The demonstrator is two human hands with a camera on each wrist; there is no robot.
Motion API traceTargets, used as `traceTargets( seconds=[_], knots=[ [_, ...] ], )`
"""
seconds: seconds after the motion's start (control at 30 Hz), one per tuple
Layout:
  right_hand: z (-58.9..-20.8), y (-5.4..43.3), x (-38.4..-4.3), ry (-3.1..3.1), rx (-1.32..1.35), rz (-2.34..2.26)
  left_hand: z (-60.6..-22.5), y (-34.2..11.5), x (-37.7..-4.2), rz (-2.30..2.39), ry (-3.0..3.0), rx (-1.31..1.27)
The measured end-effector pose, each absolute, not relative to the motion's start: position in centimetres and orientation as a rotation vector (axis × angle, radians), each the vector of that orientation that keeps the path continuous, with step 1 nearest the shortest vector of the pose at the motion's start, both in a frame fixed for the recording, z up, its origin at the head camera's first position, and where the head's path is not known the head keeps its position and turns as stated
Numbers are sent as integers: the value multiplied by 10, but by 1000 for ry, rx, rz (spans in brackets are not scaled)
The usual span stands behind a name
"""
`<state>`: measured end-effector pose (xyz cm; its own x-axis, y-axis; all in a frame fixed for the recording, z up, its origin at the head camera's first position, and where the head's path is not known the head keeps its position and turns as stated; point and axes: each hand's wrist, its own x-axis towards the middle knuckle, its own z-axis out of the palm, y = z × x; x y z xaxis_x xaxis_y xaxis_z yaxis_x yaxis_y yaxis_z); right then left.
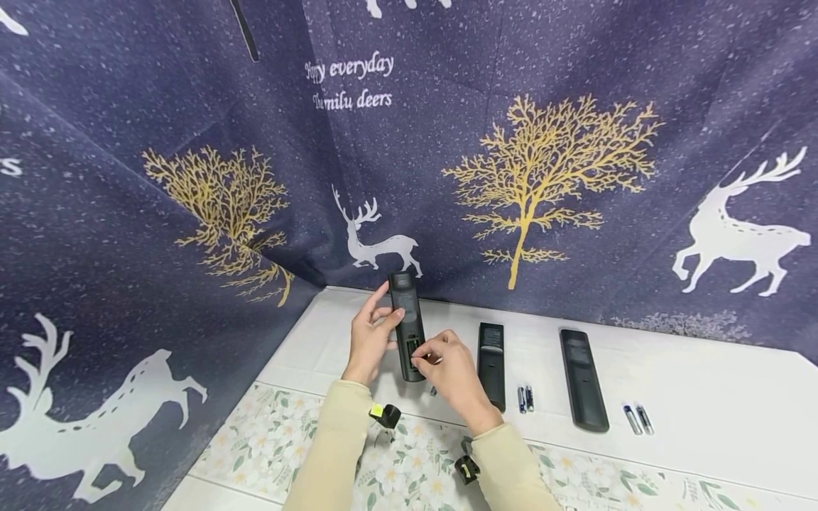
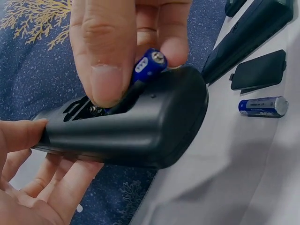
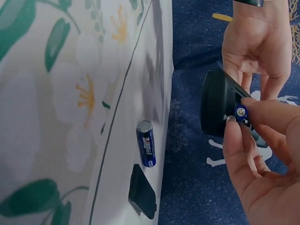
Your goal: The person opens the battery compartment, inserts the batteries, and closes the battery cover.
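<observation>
My left hand (image 1: 367, 344) grips a black remote control (image 1: 404, 301), held above the table with its back up and its battery compartment uncovered. My right hand (image 1: 454, 372) pinches a blue AAA battery (image 2: 149, 65) at that compartment. In the left wrist view the battery is tilted, one end sticking up past the compartment's edge while a coil spring (image 2: 95, 110) shows near the thumb. On the white table below lie another blue battery (image 3: 146, 144) and a black battery cover (image 3: 142, 192). The battery's lower end is hidden by the right thumb.
To the right lie a second remote (image 1: 491, 372), a pair of batteries (image 1: 525, 399), a third remote (image 1: 583, 380) and another pair of batteries (image 1: 637, 419). A floral cloth (image 1: 268, 419) covers the table's near side. Dark blue printed fabric (image 1: 422, 156) hangs behind.
</observation>
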<state>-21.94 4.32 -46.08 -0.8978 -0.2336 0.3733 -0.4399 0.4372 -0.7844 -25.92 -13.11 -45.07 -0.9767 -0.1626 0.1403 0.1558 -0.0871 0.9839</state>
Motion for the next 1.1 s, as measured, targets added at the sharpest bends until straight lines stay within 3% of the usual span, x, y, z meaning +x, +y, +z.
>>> traceTargets(
  seconds=[0.6,1.1],
  knots=[
    [-453,59,-225,-2671,883,1363,-453,-133,-261,-2139,-1963,26],
    [-459,57,-227,-2524,690,1481,-453,-132,-260,-2190,-1932,-3]
  ],
)
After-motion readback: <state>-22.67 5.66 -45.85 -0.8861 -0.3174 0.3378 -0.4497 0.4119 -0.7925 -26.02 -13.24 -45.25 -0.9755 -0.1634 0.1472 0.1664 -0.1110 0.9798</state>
